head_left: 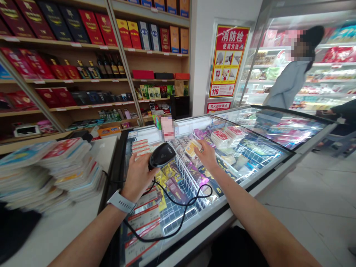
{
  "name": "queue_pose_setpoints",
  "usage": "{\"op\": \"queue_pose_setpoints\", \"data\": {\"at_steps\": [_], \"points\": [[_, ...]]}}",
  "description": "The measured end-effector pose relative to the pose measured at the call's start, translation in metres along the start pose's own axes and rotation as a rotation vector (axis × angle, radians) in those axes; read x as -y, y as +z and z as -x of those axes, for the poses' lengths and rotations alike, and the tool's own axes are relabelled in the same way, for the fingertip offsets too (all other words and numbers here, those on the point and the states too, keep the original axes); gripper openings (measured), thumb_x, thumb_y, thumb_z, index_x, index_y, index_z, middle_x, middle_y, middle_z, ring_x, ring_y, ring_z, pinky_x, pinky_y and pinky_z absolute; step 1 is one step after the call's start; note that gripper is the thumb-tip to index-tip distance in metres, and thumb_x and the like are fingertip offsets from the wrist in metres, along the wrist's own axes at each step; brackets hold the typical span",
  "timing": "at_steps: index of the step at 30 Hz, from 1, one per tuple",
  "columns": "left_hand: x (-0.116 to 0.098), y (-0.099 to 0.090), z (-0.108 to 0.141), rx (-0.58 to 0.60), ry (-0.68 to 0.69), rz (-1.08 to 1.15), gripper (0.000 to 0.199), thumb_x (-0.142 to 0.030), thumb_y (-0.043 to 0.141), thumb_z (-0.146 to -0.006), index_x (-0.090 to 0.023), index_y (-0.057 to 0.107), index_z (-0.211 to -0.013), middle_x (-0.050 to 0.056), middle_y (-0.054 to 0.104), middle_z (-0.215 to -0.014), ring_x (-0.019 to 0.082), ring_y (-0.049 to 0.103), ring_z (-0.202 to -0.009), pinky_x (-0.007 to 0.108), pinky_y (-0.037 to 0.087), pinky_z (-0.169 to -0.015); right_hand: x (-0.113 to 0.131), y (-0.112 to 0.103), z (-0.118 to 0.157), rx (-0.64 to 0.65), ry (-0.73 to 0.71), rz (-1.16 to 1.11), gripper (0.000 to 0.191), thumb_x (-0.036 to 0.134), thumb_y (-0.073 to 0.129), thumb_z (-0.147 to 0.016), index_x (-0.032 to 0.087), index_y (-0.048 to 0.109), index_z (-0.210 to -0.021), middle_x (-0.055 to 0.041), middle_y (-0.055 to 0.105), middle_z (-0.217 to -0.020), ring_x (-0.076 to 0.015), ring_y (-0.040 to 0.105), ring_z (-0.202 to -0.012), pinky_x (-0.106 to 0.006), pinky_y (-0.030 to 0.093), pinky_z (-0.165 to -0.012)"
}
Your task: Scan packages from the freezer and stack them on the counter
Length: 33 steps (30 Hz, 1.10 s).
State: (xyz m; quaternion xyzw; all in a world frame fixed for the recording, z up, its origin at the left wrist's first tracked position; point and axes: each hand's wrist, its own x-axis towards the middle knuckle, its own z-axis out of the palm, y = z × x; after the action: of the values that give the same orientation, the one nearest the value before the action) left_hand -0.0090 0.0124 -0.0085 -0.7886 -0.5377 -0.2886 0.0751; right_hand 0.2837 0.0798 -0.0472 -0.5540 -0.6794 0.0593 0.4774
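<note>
My left hand (138,171) is wrapped round a black corded barcode scanner (163,154), held over the glass top of a chest freezer (191,218). A loop of its black cable (183,218) lies across the glass. To the right, my right hand (206,155) pinches a small flat pack (193,148), yellow and white, at its right side. The scanner's head points toward the pack, with a gap between them. Just beyond my right hand, two short stacks of red-and-white packs (221,138) sit on the glass.
Piled flat packs (72,163) crowd the white counter on the left. Price labels (143,222) line the freezer's left side. Shelves of boxes and bottles (102,70) stand behind. A person in grey (289,81) is by the lit cooler at right; a dark sleeve (345,111) shows lower down.
</note>
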Motion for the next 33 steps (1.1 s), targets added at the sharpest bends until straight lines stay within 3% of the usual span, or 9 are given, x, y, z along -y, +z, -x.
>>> {"op": "queue_pose_setpoints", "data": {"at_steps": [5,12,17,21,26,33], "points": [[0.002,0.002,0.001,-0.012,0.011,0.004,0.033,-0.033,0.053,-0.088,-0.020,0.059,-0.117,0.009,0.072,-0.116,0.028,0.066,-0.110,0.052,0.027,-0.115,-0.003,0.006,0.001,0.077,-0.033,0.066,0.032,0.034,0.053,-0.088,0.020,0.064,-0.114,-0.0053,0.072,-0.103,-0.0188,0.064,-0.078,-0.031,0.049,-0.079],[-0.001,0.000,0.000,-0.020,0.016,0.008,0.031,-0.034,0.053,-0.088,-0.019,0.061,-0.114,0.008,0.074,-0.106,0.029,0.067,-0.105,0.053,0.029,-0.114,-0.006,0.015,0.003,0.241,0.098,0.184,0.027,0.031,0.056,-0.087,0.016,0.063,-0.108,-0.0061,0.073,-0.091,-0.0203,0.067,-0.080,-0.028,0.047,-0.073],[-0.004,-0.001,0.000,-0.025,0.011,0.010,0.032,-0.035,0.051,-0.089,-0.020,0.061,-0.116,0.008,0.074,-0.109,0.029,0.067,-0.108,0.053,0.029,-0.114,-0.008,0.021,0.004,0.355,0.115,0.348,0.027,0.031,0.053,-0.090,0.017,0.066,-0.109,-0.0098,0.073,-0.103,-0.0228,0.067,-0.093,-0.029,0.046,-0.081],[-0.002,0.000,0.001,-0.024,0.009,0.004,0.033,-0.036,0.050,-0.090,-0.020,0.061,-0.117,0.009,0.073,-0.112,0.029,0.066,-0.109,0.054,0.028,-0.115,-0.007,0.020,0.004,0.364,0.098,0.404,0.027,0.031,0.051,-0.092,0.016,0.066,-0.109,-0.0118,0.072,-0.107,-0.0238,0.066,-0.098,-0.030,0.046,-0.082],[-0.001,0.001,0.000,-0.030,0.007,-0.010,0.034,-0.037,0.050,-0.090,-0.020,0.061,-0.117,0.009,0.072,-0.115,0.030,0.066,-0.110,0.054,0.028,-0.114,-0.006,0.015,0.003,0.279,0.122,0.310,0.026,0.032,0.051,-0.093,0.016,0.066,-0.106,-0.0092,0.074,-0.091,-0.0211,0.068,-0.083,-0.028,0.046,-0.075],[0.001,0.002,0.000,-0.020,0.008,-0.003,0.039,-0.038,0.051,-0.091,-0.020,0.058,-0.126,0.010,0.072,-0.117,0.030,0.065,-0.113,0.054,0.028,-0.113,-0.016,0.014,-0.001,0.126,0.199,-0.143,0.020,0.031,0.058,-0.084,0.018,0.068,-0.095,-0.0027,0.073,-0.075,-0.0182,0.068,-0.068,-0.027,0.050,-0.066]]}}
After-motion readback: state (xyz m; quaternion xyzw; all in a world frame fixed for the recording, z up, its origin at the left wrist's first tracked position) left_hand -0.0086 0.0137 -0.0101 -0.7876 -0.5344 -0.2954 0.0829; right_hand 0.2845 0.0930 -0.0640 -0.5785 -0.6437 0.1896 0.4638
